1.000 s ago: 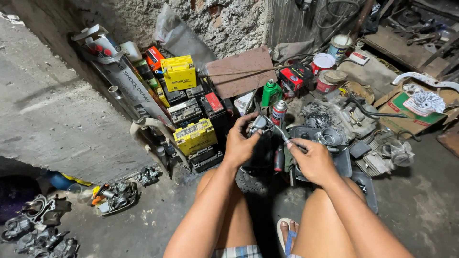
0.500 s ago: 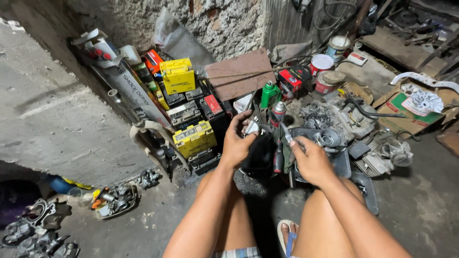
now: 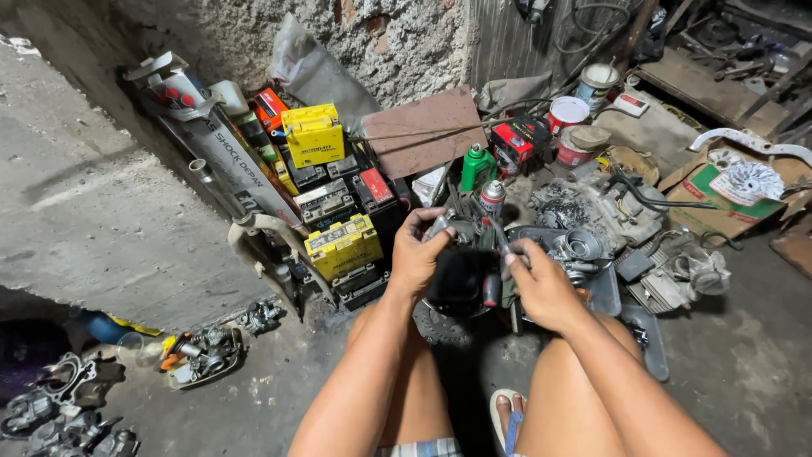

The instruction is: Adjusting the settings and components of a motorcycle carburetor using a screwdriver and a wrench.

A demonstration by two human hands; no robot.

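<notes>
Head: L hand (image 3: 416,254) grips carburetor (image 3: 461,228), R hand (image 3: 541,288) w/ screwdriver (image 3: 501,241)

Both forearms are seen bare, with no sleeves, gloves, rings or watch worn on the left hand (image 3: 416,254) or the right hand (image 3: 541,288). Checked shorts (image 3: 423,447) are worn, and a pale flip-flop with a blue strap (image 3: 507,419) on one foot.

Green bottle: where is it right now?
In the head view, the green bottle stands just above the left hand, beside a spray can and below the brown board.
</notes>
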